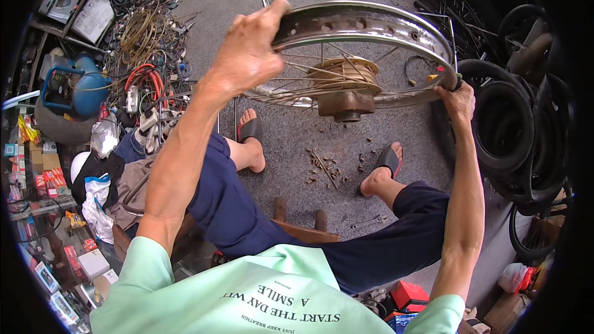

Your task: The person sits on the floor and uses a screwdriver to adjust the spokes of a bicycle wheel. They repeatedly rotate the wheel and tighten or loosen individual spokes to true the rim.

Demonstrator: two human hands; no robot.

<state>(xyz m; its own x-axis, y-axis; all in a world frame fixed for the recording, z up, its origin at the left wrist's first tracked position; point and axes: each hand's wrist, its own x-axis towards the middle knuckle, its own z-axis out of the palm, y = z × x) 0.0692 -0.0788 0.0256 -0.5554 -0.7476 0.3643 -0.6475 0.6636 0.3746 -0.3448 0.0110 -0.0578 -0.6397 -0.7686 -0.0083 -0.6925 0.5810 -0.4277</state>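
A spoked metal wheel rim (371, 20) is held up in front of me, tilted, with no tyre on it. At its middle sits a worn brownish hub (344, 80), joined to the rim by thin spokes. My left hand (252, 46) is wrapped over the rim's left side, its fingertips partly hidden behind the metal. Gripping the right side, my right hand (456, 100) has its thumb along the rim's lower edge. Below the wheel, several small brownish metal pieces (328, 169) lie scattered on the grey floor between my feet.
Black tyres (504, 124) are piled at the right. Tangled cables (142, 37), a red hose (145, 80) and a blue rounded machine (88, 86) crowd the left. Small boxes (51, 182) fill a glass case at the lower left. A wooden stool (309, 231) is beneath me.
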